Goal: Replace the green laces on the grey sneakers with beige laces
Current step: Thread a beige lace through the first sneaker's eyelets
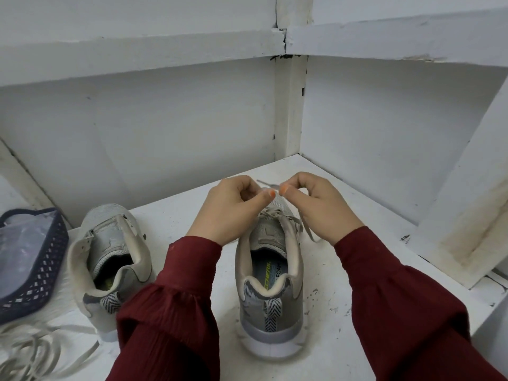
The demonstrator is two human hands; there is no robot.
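Two grey sneakers stand heel toward me on a white shelf (176, 215). The right sneaker (270, 279) carries a beige lace (286, 218) threaded through its eyelets. My left hand (233, 207) and my right hand (316, 204) hover above its toe, and each pinches a part of that lace between thumb and fingers. One loose lace end hangs down the shoe's right side. The left sneaker (112, 257) stands beside my left forearm with no lace visible in its eyelets. No green lace is in view.
A dark blue perforated basket (38, 270) with clear plastic inside sits at the left edge. A heap of loose beige laces (35, 350) lies at the lower left. White walls close the shelf at the back and right, and a slanted white board (467, 204) leans at the right.
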